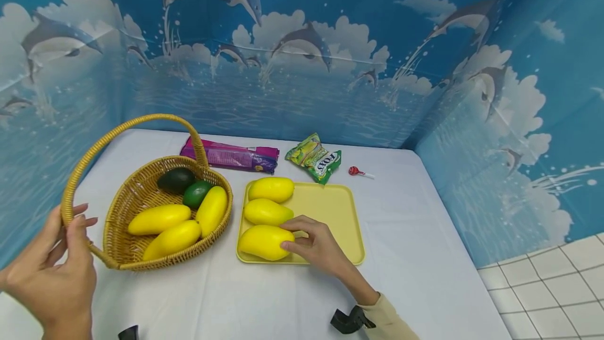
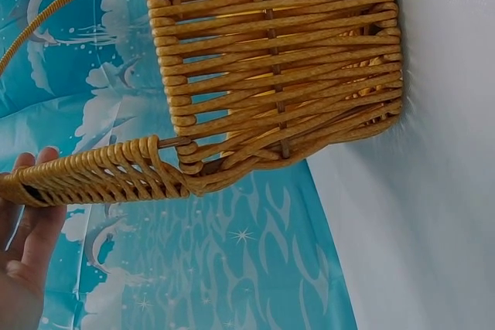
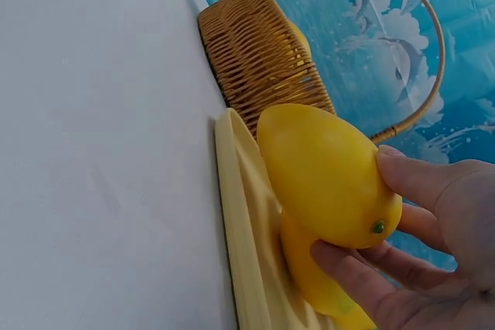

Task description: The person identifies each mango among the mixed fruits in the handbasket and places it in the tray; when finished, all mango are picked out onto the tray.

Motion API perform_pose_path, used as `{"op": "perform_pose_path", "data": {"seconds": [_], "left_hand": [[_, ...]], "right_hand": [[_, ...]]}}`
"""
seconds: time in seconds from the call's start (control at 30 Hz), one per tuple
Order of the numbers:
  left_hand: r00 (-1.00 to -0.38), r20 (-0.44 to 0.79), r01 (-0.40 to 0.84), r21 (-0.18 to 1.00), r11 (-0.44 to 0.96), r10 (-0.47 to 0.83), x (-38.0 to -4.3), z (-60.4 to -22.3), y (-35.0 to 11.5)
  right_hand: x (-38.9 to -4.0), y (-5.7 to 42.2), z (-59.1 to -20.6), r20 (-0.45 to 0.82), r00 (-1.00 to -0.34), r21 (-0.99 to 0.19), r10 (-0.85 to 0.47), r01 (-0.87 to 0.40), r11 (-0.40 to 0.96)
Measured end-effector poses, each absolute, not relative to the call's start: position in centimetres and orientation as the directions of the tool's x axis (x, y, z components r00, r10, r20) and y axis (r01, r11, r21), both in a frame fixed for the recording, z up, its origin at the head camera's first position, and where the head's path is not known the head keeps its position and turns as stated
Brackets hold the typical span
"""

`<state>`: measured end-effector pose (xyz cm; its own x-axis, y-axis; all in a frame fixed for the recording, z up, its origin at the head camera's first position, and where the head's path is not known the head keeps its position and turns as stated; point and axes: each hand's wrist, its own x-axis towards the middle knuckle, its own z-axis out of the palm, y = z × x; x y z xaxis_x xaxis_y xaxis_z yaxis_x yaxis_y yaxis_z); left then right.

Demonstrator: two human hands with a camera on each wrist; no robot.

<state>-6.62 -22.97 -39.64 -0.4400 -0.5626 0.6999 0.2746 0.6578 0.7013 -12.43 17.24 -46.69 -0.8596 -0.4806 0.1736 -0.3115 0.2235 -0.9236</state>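
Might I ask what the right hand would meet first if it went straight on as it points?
The yellow fruit it pinches; past that, perhaps the middle yellow fruit on the tray, though depth is unclear.

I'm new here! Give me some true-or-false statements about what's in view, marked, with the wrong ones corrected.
1. The left hand holds the handle of the basket. True.
2. The right hand holds nothing. False: the right hand grips a yellow fruit.
3. Two dark green fruits lie in the basket. True.
4. The purple packet is in the basket. False: the purple packet lies outside, on the white cloth.
5. The lollipop lies right of the green packet. True.
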Motion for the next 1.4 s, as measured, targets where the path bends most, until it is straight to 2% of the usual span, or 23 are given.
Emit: {"op": "perform_pose_path", "data": {"seconds": [0.23, 0.67, 0.9, 1.4], "left_hand": [[-0.429, 0.71, 0.322, 0.698, 0.64, -0.559, -6.6, -39.5, -22.9], [-0.432, 0.717, 0.325, 0.69, 0.646, -0.548, -6.7, -39.5, -23.0], [-0.422, 0.715, 0.396, 0.699, 0.596, -0.558, -6.6, -39.6, -23.1], [-0.446, 0.7, 0.31, 0.705, 0.638, -0.558, -6.6, -39.8, -23.2]], "right_hand": [[-12.6, 17.2, -47.5, 0.179, -0.866, -0.927, -0.467, -0.307, 0.214], [-12.4, 17.1, -48.6, 0.133, -0.895, -0.939, -0.426, -0.251, 0.234], [-12.5, 17.2, -48.6, 0.115, -0.903, -0.941, -0.413, -0.233, 0.246], [-12.8, 17.4, -48.7, 0.119, -0.901, -0.934, -0.417, -0.244, 0.261]]}}
